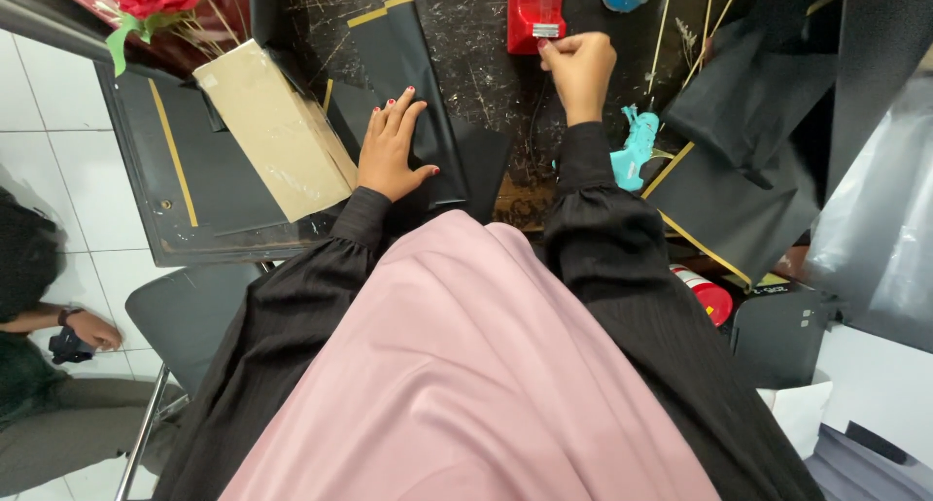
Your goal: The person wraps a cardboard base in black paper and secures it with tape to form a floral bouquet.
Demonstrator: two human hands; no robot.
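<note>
In the head view, the left hand (394, 143) is lying flat with fingers spread on a black wrapping sheet with gold trim (408, 83), which is stretching from the near edge of the dark scratched tabletop (476, 44) toward its middle. The right hand (579, 69) is curling closed, its fingertips pinching at the front of a red tape dispenser (535, 10) sitting by the far edge. A cardboard box (275, 127) is lying just left of the sheet, and a turquoise glue gun (635, 146) is resting right of the forearm.
</note>
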